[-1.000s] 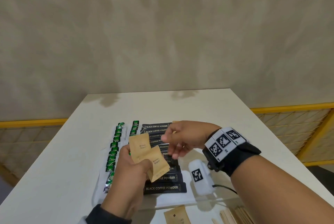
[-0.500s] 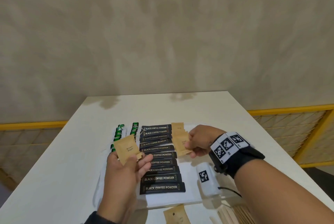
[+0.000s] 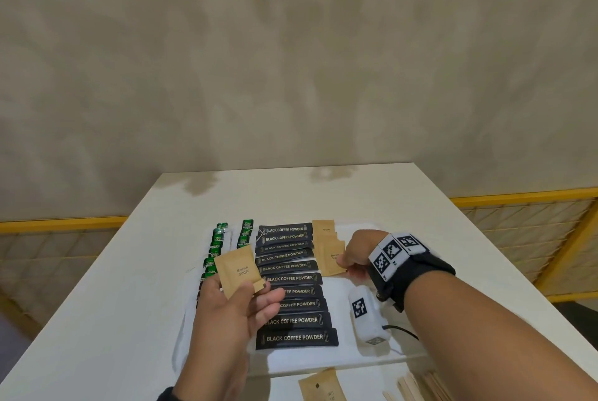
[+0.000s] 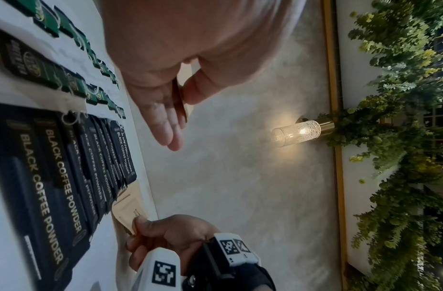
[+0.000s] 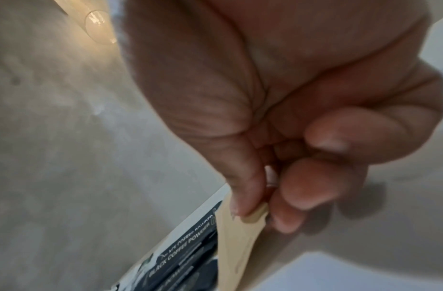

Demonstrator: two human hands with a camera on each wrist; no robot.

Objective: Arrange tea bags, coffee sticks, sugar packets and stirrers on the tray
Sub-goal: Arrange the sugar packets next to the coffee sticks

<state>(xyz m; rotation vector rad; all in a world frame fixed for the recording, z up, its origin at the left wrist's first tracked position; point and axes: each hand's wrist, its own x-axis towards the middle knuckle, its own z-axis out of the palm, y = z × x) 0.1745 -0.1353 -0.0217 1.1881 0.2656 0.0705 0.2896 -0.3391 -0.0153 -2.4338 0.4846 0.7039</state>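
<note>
Over the white counter [image 3: 129, 303], holds the left hand [image 3: 233, 313] palm-up above the near left part of the tray [image 3: 307, 361], thumb and fingers curled round a sugar packet [image 3: 238, 271] printed "Brown Sugar". Left grip holding that packet upright in the air, clear of everything below, with a corner of another tan packet showing just under the thumb. Pinches with the right hand [image 3: 356, 255] the near right corner of the pinched packet [image 3: 330, 259], thumb on one face and forefinger on the other, seen close in the right wrist view; right grip narrow, closed on that corner alone. Cannot tell whether this packet lies flat on the tray or is slightly lifted. Places it at the near end of the sugar row [image 3: 325, 229], just beside the right ends of the coffee sticks [image 3: 291, 279]. Has on the tray, from left to right, two columns of green tea bags [image 3: 215, 245], one overlapping column of black sticks labelled "BLACK COFFEE POWDER", then the short sugar row. Has off the tray, at the near edge of the counter, a loose packet [image 3: 320, 387] and, to its right, wooden stirrers [image 3: 417, 387], both cut by the frame. Wears on the right wrist a black band [image 3: 393, 250] with white marker blocks, a white marker-tagged unit [image 3: 364, 313] hanging below it over the tray's right part.
</note>
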